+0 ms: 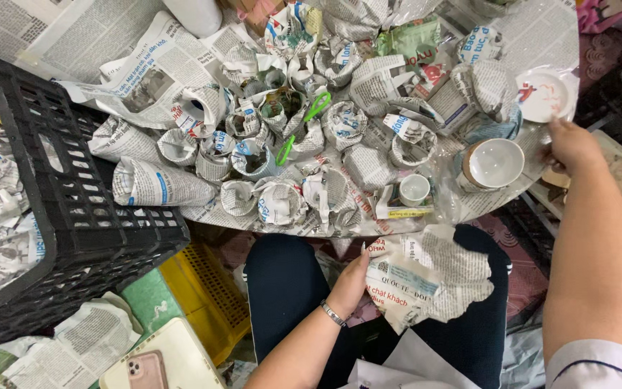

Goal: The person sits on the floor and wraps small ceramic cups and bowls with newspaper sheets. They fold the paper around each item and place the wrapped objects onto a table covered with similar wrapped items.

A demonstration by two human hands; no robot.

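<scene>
The person's left hand [349, 282], low in the middle of the frame, is bare, with long pale-painted nails; a thin silver-coloured chain bracelet [333, 314] circles the wrist just below it; the forearm is uncovered. The right hand [574, 146], at the right edge, wears no ring or band that shows; its arm is bare down to a short white sleeve [599, 364] with a thin dark line of piping (bottom right corner). Dark navy trousers [286, 277] cover both thighs at bottom centre.
</scene>
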